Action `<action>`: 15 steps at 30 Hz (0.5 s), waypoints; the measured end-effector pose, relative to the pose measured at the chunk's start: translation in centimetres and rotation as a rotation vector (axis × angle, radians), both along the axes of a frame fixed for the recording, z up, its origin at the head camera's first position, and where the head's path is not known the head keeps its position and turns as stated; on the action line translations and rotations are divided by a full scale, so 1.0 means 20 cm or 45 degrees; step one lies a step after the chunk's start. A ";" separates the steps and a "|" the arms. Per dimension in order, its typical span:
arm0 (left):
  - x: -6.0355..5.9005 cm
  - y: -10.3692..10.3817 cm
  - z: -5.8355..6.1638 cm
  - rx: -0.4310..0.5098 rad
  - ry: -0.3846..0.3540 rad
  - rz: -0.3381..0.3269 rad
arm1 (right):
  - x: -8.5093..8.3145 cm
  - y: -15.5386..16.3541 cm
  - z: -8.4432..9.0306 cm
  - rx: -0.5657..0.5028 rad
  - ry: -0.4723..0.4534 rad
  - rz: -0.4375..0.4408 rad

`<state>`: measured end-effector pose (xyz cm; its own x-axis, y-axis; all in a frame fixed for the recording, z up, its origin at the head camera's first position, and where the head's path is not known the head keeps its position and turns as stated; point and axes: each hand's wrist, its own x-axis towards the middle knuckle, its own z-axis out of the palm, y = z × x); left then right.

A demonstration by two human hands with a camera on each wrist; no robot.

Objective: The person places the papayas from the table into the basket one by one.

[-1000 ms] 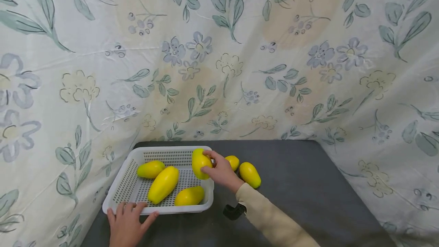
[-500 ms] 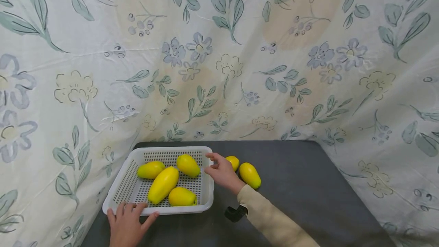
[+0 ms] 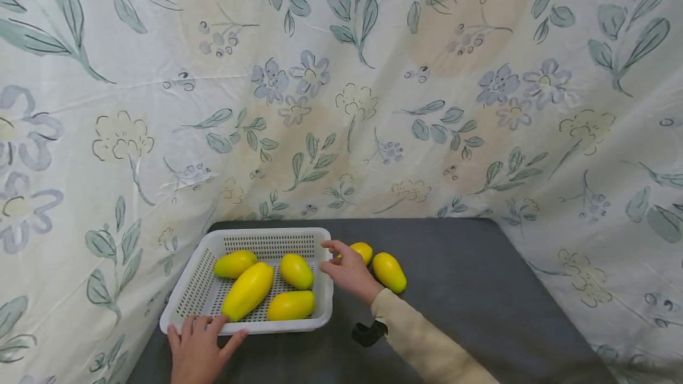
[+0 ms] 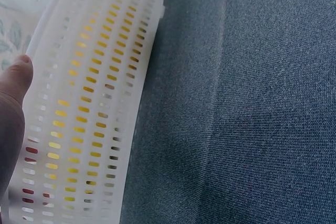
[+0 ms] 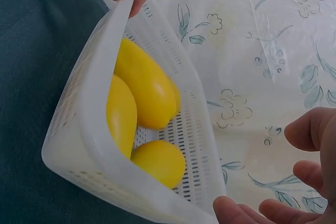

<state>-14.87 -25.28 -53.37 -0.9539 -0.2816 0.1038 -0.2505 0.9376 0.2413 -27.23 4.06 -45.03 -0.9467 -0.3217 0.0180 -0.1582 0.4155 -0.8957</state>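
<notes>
The basket's point(image 3: 283, 326) near rim is pinched by the left hand point(image 3: 200, 349). Along that rim, one mango point(image 3: 291, 306) is laid lengthwise; beside it, the largest mango point(image 3: 248, 291) is slanted toward the far-right corner, floor exposed between. At the right edge, the right hand point(image 3: 350, 271) is held with fingers parted, near two table point(image 3: 453, 319) mangoes point(image 3: 389, 272).

A dark grey tabletop point(image 3: 453, 325) spreads across the bottom of the head view. On it rest a white perforated basket point(image 3: 283, 328), lower left, and two yellow fruits point(image 3: 389, 272), lower centre, close together.
</notes>
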 end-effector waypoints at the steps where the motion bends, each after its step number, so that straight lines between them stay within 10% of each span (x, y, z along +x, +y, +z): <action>1: 0.00 0.00 0.00 0.001 0.000 0.001 | 0.00 0.01 0.00 0.004 -0.001 -0.006; 15: 0.01 0.01 0.00 -0.012 0.033 0.006 | -0.07 0.34 -0.08 0.053 0.111 -0.126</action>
